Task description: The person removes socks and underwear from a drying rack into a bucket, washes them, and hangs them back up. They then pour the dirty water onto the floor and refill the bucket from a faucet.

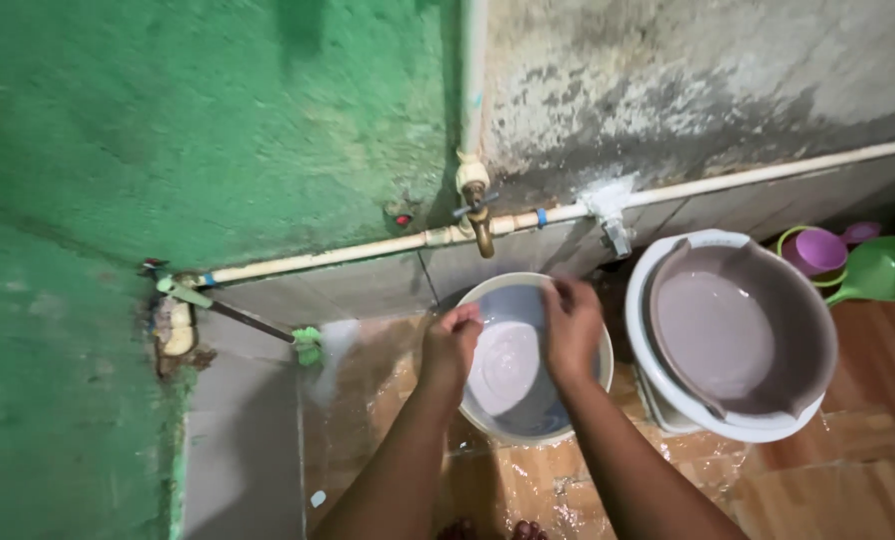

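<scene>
Bucket: white bucket (pixel 535 425) on the wet floor, straight below the tap, water inside; I see both hands over its mouth.
Left hand: my left hand (pixel 455 345) is curled into a loose fist above the bucket's left rim; I cannot tell whether anything is inside the fingers.
Right hand: my right hand (pixel 572 325) hangs over the bucket's right side, fingers bent downward and partly closed, nothing visibly gripped.
Tap: brass tap (pixel 478 215) juts from the white pipe (pixel 368 250), just above the bucket's far rim.
Basin: grey-brown basin (pixel 738 335) with water sits on a second white bucket (pixel 658 400), just right of the first bucket.
Scoops: green scoop (pixel 883 270) and purple cup (pixel 818 250) lie beyond the basin, well to the right of the bucket.
Wall: green wall (pixel 168 130) rises left of the tap, grey stained wall (pixel 688 80) to its right.
Floor: brown tiled floor (pixel 868 470), wet and shiny around the bucket.
</scene>
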